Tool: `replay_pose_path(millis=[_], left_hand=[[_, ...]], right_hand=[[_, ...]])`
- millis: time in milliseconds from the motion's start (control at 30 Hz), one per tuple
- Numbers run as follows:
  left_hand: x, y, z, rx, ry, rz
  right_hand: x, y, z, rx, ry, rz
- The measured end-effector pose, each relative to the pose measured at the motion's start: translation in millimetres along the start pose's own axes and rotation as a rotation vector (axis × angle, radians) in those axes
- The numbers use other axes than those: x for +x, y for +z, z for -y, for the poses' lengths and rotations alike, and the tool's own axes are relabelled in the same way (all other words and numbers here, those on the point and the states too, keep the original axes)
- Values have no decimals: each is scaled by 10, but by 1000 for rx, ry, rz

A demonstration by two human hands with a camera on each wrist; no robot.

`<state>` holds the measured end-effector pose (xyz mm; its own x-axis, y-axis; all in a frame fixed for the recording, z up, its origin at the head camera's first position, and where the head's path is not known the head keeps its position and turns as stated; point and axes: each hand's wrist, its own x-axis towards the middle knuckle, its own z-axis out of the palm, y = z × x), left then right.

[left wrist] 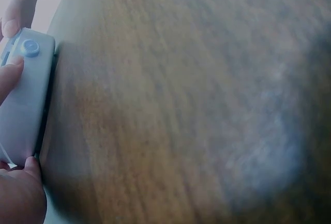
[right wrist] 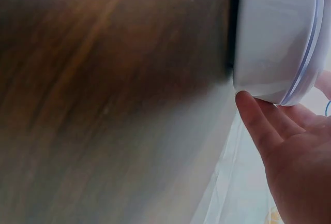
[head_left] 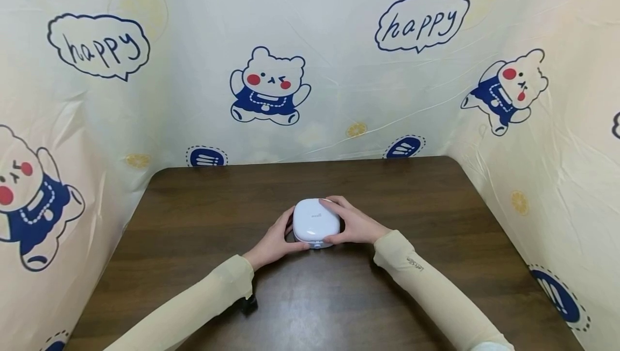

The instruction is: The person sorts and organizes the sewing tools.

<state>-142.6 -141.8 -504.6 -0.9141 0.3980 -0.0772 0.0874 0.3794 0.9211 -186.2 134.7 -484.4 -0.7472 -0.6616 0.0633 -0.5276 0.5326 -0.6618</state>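
A white rounded-square case [head_left: 315,219] with a lid sits on the brown table, near its middle. Small grey lettering, too small to read, marks the top. On its front, a round button [left wrist: 30,48] shows in the left wrist view. My left hand [head_left: 272,242] grips the left side, thumb along the front edge and fingers round the side. From the right, my right hand [head_left: 357,224] holds the case, its thumb at the front near the left thumb and a finger over the lid's back right. The right wrist view shows a lid seam [right wrist: 305,53] and fingertips against the case's side.
The dark wooden table [head_left: 218,195] has rounded far corners. Pale printed cloth [head_left: 339,87] with bears and "happy" bubbles hangs around its back and sides. A small black object [head_left: 249,305] shows under the left cuff.
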Motion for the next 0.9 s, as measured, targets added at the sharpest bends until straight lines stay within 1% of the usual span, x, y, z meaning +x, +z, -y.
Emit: replay_pose_path(millis=[200,333,500,700,800,900], left_hand=[[-8,12,3,-22,8,-21],[-7,4,16,-19,0,-9],[-18,0,-9,-5,-21,3],[-24,-1,-46,21,-29,6],[-35,-3,-55,30,-39,6],[-69,-22,-44,31,-59,8]], right_hand=[[19,3,-2,3,16,7],[17,9,1,5,14,5],[5,25,9,15,6,5],[-49,34,7,58,37,20],[-101,17,-18,102,74,-7],[-183,-31,-48,145,113,-88]])
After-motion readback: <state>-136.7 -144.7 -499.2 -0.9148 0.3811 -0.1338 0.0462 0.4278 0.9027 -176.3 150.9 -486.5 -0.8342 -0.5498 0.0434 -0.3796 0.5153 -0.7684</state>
